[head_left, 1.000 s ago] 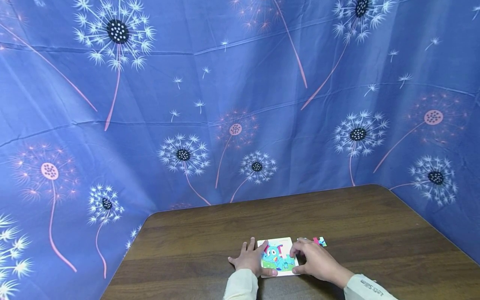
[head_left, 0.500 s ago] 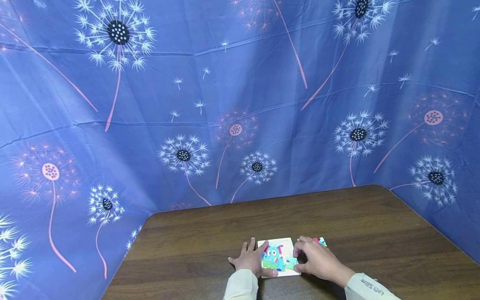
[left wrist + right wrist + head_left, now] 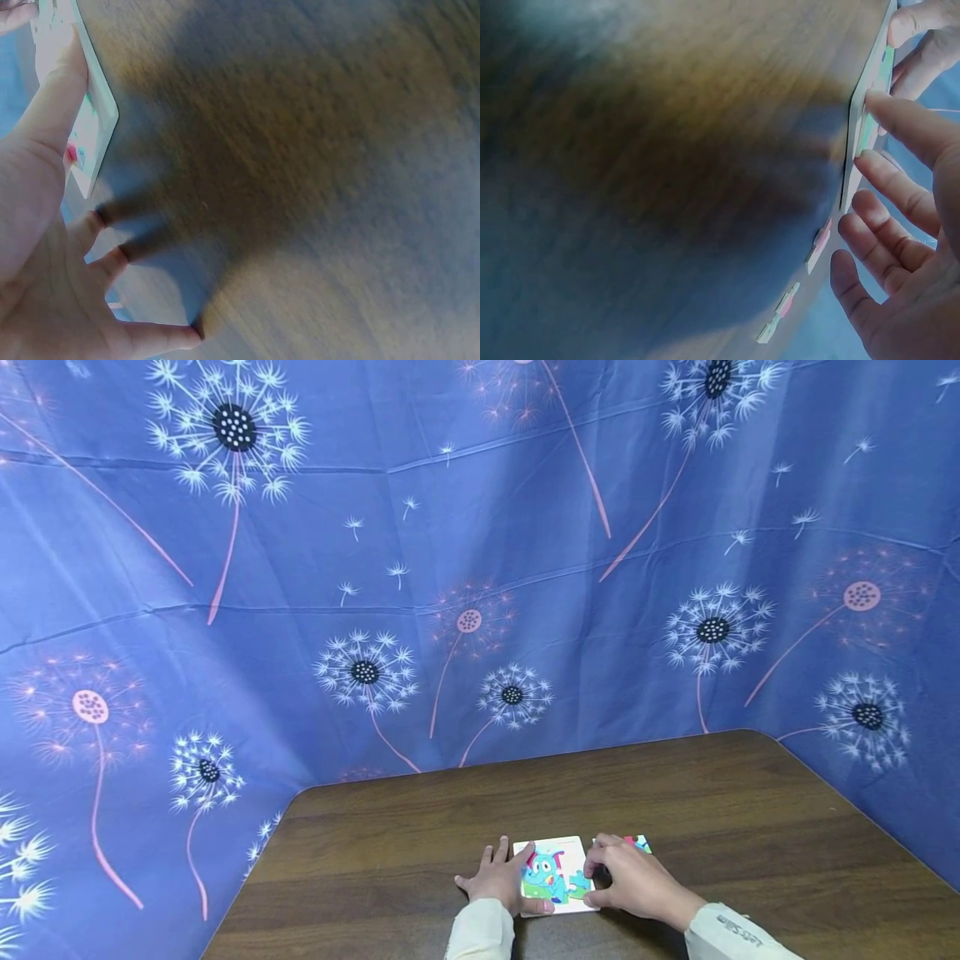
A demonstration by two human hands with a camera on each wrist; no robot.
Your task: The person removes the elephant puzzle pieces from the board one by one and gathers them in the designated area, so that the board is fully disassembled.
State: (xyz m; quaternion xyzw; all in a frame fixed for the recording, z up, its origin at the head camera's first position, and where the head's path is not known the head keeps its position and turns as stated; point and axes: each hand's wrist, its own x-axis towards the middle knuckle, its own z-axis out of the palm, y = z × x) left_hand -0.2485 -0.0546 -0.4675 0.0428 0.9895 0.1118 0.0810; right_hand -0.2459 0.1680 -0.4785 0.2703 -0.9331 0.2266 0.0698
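Observation:
A small white-bordered jigsaw puzzle board (image 3: pixel 551 847) with a blue cartoon animal lies flat on the table. My left hand (image 3: pixel 491 883) is spread at its left side, thumb and index finger resting on the board, the other fingers reaching onto the wood. My right hand (image 3: pixel 637 881) bends over the board's right edge. Its thumb and index finger pinch a blue-green puzzle piece (image 3: pixel 579 885) at the lower right of the picture. In the right wrist view, the thumb (image 3: pixel 904 120) and index finger touch down at the board's edge, while the remaining fingers curl loosely.
Loose puzzle pieces (image 3: pixel 642 842) lie beyond my right hand, partly hidden by it. In the right wrist view two pieces, one of them a pink-and-white piece (image 3: pixel 784 304), lie beside the board. A brown wooden table (image 3: pixel 375 852) meets a blue dandelion-print cloth (image 3: pixel 480 527) behind.
My right hand shifted slightly right with the blue-green piece, then slightly back left. The left hand has stayed on the board.

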